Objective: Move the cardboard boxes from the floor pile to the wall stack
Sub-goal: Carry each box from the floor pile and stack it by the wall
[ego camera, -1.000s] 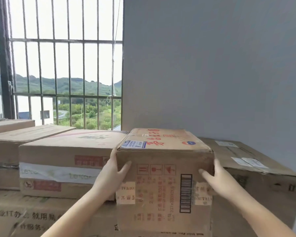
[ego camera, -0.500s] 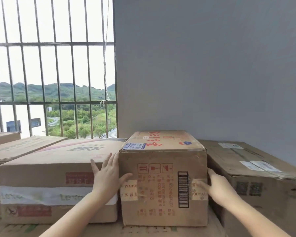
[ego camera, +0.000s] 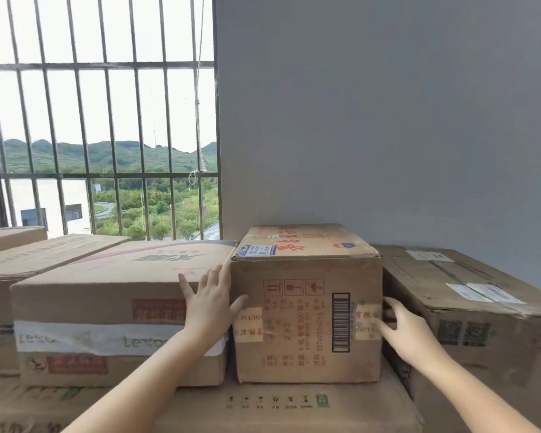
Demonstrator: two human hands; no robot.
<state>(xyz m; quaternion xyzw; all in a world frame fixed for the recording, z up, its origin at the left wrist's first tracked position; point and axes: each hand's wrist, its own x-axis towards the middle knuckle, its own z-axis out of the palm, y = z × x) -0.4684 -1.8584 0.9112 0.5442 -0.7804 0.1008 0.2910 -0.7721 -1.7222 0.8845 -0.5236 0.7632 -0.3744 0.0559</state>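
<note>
head view, and the box (ego camera: 306,304) sits on the stack against the wall (ego camera: 388,120), wedged in a row between a wide box (ego camera: 116,307) on one side and a big box (ego camera: 469,307) on the other, all resting on a lower box (ego camera: 278,407). left hand (ego camera: 208,303) lies flat at the box's left front corner, fingers (ego camera: 214,276) spread and open, thumb crossing onto the front face, the other fingers pointing up over the neighbour's front face. right hand (ego camera: 403,329) is at the right front corner, fingers (ego camera: 388,310) loosely curled and tucked into the narrow gap beside the big box, not clamped round anything as far as i can tell. so the box lies directly between the two sets of fingers, just inside each, its long axis running away from them toward the wall. both hands look about equally near, one per corner. whether its back touches the wall, can't tell from here. my read: this one's placed, and any last move is a straight push away from the fingertips, then hands off and back for the next box.
</note>
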